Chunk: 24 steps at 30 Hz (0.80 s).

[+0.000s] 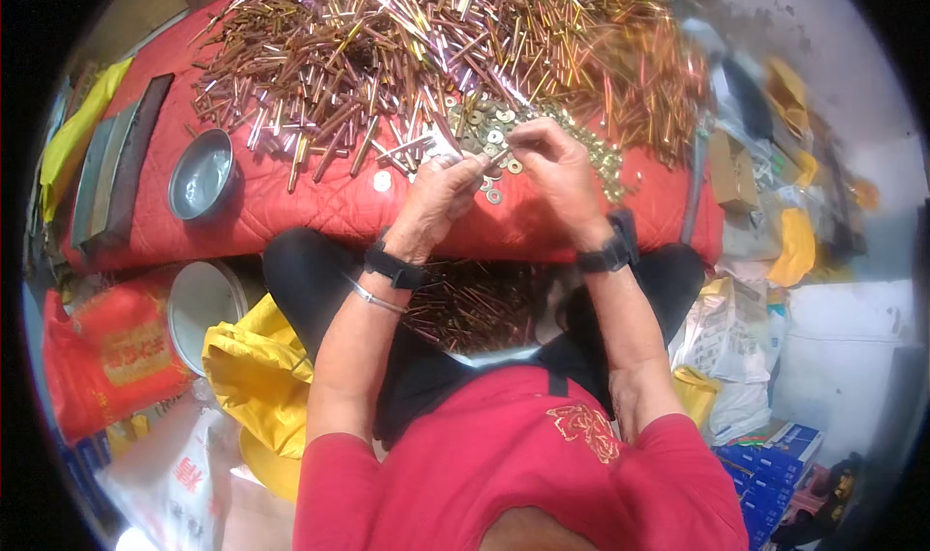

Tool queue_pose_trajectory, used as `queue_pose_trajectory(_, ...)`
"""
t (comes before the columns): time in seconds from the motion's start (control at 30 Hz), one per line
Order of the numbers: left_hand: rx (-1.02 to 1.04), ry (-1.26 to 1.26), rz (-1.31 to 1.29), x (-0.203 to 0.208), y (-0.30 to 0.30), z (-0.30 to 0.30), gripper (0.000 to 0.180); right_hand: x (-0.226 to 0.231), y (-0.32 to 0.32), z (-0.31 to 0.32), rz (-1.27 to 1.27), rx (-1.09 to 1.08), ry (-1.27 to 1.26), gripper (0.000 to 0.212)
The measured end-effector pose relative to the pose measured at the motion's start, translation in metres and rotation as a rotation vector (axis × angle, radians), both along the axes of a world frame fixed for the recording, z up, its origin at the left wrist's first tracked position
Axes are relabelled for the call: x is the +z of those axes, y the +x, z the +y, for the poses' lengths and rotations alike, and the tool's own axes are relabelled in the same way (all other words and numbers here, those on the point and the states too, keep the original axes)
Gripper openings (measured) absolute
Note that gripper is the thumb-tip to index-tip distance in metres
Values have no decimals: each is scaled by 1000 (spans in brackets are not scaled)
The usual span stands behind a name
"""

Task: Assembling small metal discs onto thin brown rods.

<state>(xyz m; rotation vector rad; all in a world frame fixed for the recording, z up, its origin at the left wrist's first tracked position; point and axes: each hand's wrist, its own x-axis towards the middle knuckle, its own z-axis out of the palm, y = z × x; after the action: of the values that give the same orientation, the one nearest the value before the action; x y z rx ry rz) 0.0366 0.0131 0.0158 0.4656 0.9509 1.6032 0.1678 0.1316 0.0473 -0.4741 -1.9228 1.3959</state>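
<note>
My left hand [441, 197] is closed round a slim metal bolt [498, 157], whose end sticks out toward my other hand. My right hand [557, 168] is pinched at that end; what lies between its fingertips is too small to make out. Just beyond both hands lie flat round washers [495, 137], with small brass-coloured pieces, perhaps nuts [603, 158], to their right. Behind them spreads a large heap of long copper- and gold-coloured metal bolts [320, 66]. A pale disc [383, 181] rests on the cloth beside my left hand.
A red quilted cloth [281, 212] covers the work surface. On it stand a grey metal bowl [201, 175] and, at far left, a dark long block [131, 163]. More bolts [475, 304] lie below, between my knees. Bags, a white bucket [203, 314] and a cardboard box [733, 171] crowd the sides.
</note>
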Motion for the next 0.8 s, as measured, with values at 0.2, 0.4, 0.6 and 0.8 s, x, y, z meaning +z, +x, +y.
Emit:
queue_pose_trajectory(0.2,-138,26,23,4,-9,-4,22,21,14,0,-197,57,37,10)
queue_pose_trajectory(0.4,-183,-4,65,2,-8,-7,20,33,20,-8,-360,79,321,7)
queue_pose_trajectory(0.6,-234,-6,-136,8,-7,-7,21,26,20,-11,-172,69,136,8)
queue_pose_trajectory(0.8,9,70,547,1,-1,-3,20,15,20,-3,-443,23,462,19)
